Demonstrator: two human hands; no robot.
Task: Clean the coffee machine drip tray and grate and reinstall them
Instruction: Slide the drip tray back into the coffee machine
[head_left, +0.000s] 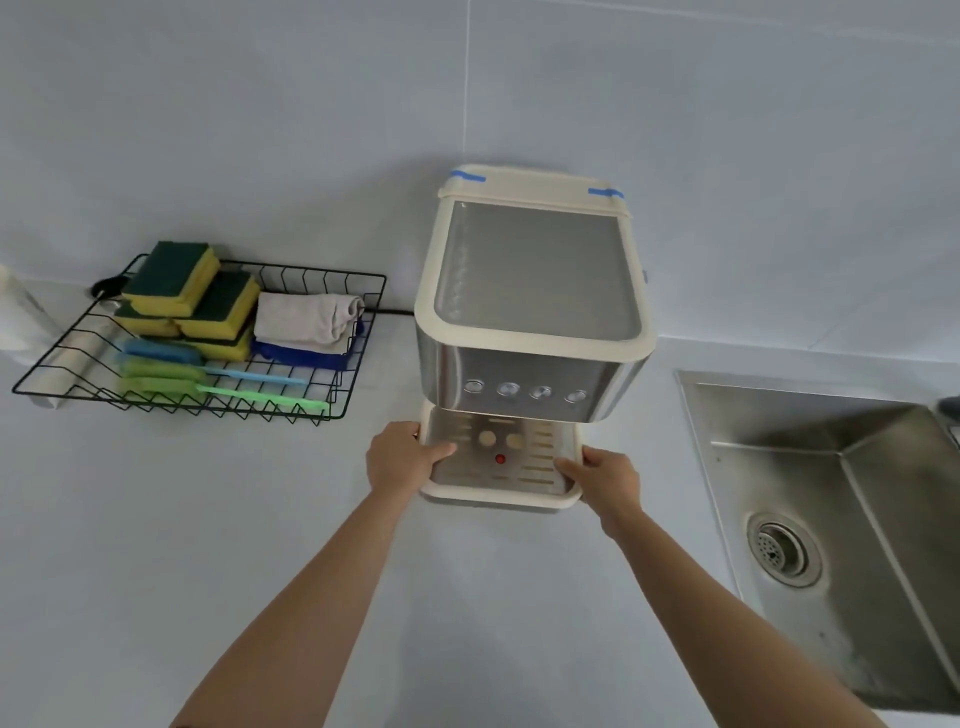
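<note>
A cream and steel coffee machine (535, 291) stands on the white counter against the wall. At its foot sits the cream drip tray (498, 500) with a slotted metal grate (524, 467) on top, a small red float showing through the middle. My left hand (402, 457) grips the tray's left edge, thumb lying on the grate. My right hand (605, 478) grips the tray's right edge, thumb on the grate too. The tray's rear part is hidden under the machine's front.
A black wire basket (332, 395) at the left holds green-and-yellow sponges (192, 291), folded cloths (306, 317) and two brushes (218, 384). A steel sink (841, 499) with a drain lies at the right. A power cord runs along the wall behind the basket.
</note>
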